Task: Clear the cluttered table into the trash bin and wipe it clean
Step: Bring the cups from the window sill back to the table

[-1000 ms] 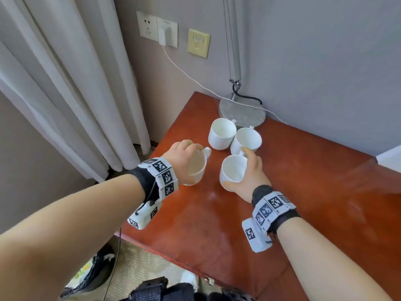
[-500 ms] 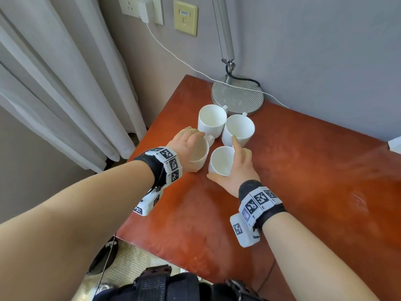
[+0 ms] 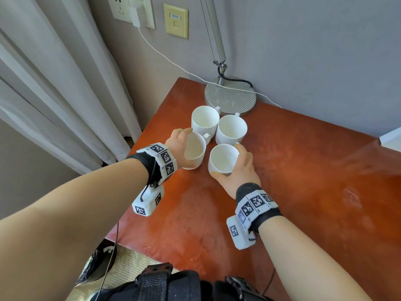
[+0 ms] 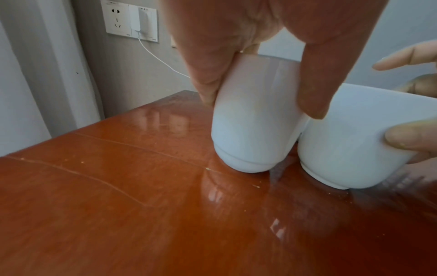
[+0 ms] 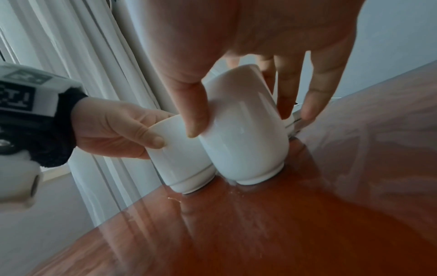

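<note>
Several empty white cups stand on the red-brown table (image 3: 303, 170). My left hand (image 3: 181, 146) grips the near-left cup (image 3: 195, 152) round its side, and that cup leans slightly. The near-right cup (image 3: 222, 158) is held by my right hand (image 3: 238, 167), thumb on the near side and fingers over the far rim. In the left wrist view the left-held cup (image 4: 255, 130) and the other cup (image 4: 354, 140) touch side by side on the table. The right wrist view shows my thumb (image 5: 196, 104) on the right cup (image 5: 248, 140). Two more cups (image 3: 205, 118) (image 3: 232, 128) stand just behind.
A round metal lamp base (image 3: 230, 96) with its pole sits at the table's back corner, and a white cable (image 3: 173, 61) runs across it from a wall charger. Curtains (image 3: 54, 94) hang on the left past the table edge. A white object (image 3: 390, 137) shows at the far right.
Both hands have carried their cups toward the two far cups, and the four now sit close together. My right index finger, earlier stretched over the rim, has curled down.
</note>
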Tool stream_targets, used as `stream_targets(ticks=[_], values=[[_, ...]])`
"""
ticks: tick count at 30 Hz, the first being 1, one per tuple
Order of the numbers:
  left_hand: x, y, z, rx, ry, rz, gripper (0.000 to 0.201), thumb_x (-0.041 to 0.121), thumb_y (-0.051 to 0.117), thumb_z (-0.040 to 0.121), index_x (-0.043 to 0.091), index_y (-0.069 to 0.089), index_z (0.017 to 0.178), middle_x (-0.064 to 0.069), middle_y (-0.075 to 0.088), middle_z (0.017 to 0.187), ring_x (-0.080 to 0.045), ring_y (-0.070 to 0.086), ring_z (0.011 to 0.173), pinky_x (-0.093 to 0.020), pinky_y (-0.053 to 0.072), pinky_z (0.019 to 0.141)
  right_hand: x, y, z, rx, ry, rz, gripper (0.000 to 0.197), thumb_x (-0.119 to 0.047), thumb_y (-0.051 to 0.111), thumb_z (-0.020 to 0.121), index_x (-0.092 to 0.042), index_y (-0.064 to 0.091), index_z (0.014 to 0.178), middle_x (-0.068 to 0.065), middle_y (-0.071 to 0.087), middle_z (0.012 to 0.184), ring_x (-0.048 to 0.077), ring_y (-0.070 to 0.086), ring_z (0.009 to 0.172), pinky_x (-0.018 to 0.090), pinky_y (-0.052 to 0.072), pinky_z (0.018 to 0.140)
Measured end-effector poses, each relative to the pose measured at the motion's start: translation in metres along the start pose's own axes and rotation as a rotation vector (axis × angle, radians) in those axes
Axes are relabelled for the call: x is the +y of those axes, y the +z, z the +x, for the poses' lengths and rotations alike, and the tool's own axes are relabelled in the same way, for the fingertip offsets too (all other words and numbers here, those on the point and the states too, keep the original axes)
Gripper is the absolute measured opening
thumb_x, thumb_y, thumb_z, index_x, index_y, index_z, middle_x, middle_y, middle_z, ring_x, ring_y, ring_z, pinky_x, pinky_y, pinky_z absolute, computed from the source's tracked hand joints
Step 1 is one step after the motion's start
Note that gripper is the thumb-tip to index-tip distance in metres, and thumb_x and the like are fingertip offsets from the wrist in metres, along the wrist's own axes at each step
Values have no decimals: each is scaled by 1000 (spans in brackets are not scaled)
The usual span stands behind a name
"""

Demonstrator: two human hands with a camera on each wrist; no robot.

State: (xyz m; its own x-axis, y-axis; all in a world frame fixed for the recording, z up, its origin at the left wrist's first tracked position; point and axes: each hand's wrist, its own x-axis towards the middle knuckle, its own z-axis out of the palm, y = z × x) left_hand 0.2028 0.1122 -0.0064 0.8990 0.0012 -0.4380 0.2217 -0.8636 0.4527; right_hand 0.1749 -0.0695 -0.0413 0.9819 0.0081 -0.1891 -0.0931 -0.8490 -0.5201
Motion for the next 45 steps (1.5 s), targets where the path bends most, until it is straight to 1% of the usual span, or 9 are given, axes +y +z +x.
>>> stream_targets(ticks=[13,19,21,23,26,29,38,41,45], values=[[13,3,19,-22,8,69,100,40,70,76,29,1,147,-2,11,150,-30,38,129,-43,39,104,-3,9,11,80,18,-3,94,-43,75,72,-22,17,144,7,29,126,25,44,113,33,46,83],[7,5,13,11,53,9,99,40,69,78,27,0,148,2,8,153,-25,30,135,-38,31,108,-6,9,10,52,36,-12,93,-40,73,74,-26,14,144,8,28,128,27,43,115,35,46,83],[0,4,9,33,55,-64,99,39,69,77,26,2,148,1,8,154,-24,24,138,-39,26,113,-7,9,9,54,57,3,95,-38,74,74,-26,12,145,8,27,132,27,40,119,37,44,88],[-9,1,4,44,75,-70,102,41,70,75,25,2,149,-1,5,156,-24,18,142,-42,22,115,-11,9,5,99,62,-54,96,-38,73,74,-25,12,147,8,25,138,27,32,129,39,37,100],[-28,-7,-10,86,119,-13,99,36,71,78,25,2,149,-2,1,157,-24,20,142,-39,25,114,-26,9,-7,138,8,-171,95,-40,70,77,-24,9,148,11,12,150,29,8,143,42,16,116],[-54,-21,-34,143,156,-37,96,33,70,80,26,3,149,-1,2,157,-22,23,140,-38,28,113,-58,8,-28,136,-85,-246,90,-39,64,82,-23,6,149,11,3,154,29,-5,145,44,5,117],[-188,-118,-160,368,134,-25,90,31,68,82,22,8,149,-3,11,154,-22,20,140,-32,23,112,-228,54,-109,115,-386,-111,83,-32,61,85,-27,8,148,7,3,154,25,-3,145,42,10,117],[-246,-157,-213,438,80,-26,87,30,68,82,21,12,148,-4,15,152,-23,22,139,-33,24,111,-290,84,-140,76,-483,-59,82,-32,63,84,-26,11,148,8,6,154,25,3,145,39,11,116],[-326,-197,-272,548,-98,-37,85,30,67,83,22,14,148,-4,17,151,-24,24,138,-32,25,110,-361,125,-171,-24,-582,5,81,-34,62,85,-26,10,147,8,2,154,26,11,143,39,16,116]])
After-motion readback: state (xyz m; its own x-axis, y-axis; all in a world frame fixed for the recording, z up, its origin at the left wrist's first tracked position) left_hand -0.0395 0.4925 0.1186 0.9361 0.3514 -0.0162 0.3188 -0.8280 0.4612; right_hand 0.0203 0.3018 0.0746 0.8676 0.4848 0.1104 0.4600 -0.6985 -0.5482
